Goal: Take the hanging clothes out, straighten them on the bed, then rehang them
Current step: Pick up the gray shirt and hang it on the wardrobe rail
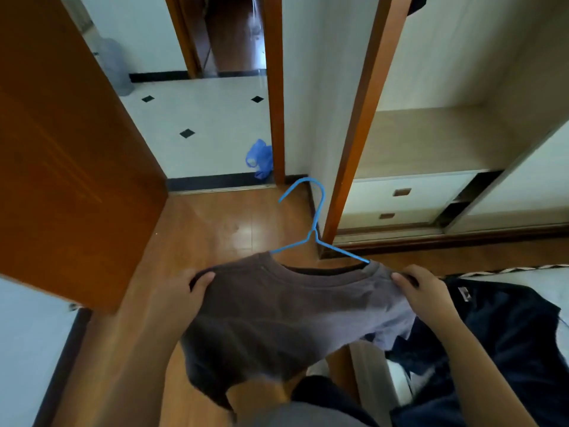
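A brown T-shirt (277, 318) hangs on a blue wire hanger (317, 220) in front of me, above the wooden floor. Its hook points away from me and its arms run into the collar. My left hand (184, 291) grips the shirt's left shoulder, thumb on top. My right hand (428, 288) grips the right shoulder the same way. The shirt's body droops down towards my legs. A dark navy garment (508, 334) lies spread on the bed (523, 272) at the lower right.
An open wardrobe (431, 143) with two drawers (400, 204) stands ahead on the right. An orange wooden door (61, 149) stands open on the left. A blue plastic bag (260, 158) lies on the tiled floor beyond the doorway.
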{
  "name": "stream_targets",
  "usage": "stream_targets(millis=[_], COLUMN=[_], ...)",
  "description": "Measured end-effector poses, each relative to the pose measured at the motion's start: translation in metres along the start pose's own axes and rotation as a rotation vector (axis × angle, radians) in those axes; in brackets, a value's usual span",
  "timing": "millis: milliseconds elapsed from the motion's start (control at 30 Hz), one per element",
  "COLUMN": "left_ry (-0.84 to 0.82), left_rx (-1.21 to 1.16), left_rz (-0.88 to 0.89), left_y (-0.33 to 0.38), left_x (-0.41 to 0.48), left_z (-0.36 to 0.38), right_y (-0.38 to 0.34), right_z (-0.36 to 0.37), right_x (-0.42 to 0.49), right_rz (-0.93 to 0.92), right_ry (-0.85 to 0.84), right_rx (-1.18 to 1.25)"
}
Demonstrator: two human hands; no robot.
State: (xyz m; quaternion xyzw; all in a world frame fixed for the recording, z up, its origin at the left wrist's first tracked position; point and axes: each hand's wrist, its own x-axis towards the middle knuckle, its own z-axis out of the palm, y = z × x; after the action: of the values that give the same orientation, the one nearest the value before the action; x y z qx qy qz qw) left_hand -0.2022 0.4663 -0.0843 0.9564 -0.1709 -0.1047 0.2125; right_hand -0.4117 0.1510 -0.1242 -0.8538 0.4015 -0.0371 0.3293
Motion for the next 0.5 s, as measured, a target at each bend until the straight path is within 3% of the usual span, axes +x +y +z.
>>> stream_targets(millis=[267,500], left_ry=[0.094,-0.097], left_rx=[-0.109,-0.247], left_rz=[0.058,0.204], left_y=[0.076,0.138], left_x=[0.102,0.218], left_z=[0.006,0.038], right_y=[-0.015,-0.003], right_z=[-0.045,-0.075], right_x=[0.127,0.224], right_rz=[-0.007,0.109], right_ry=[0.022,0.112], right_rx=[0.045,0.053])
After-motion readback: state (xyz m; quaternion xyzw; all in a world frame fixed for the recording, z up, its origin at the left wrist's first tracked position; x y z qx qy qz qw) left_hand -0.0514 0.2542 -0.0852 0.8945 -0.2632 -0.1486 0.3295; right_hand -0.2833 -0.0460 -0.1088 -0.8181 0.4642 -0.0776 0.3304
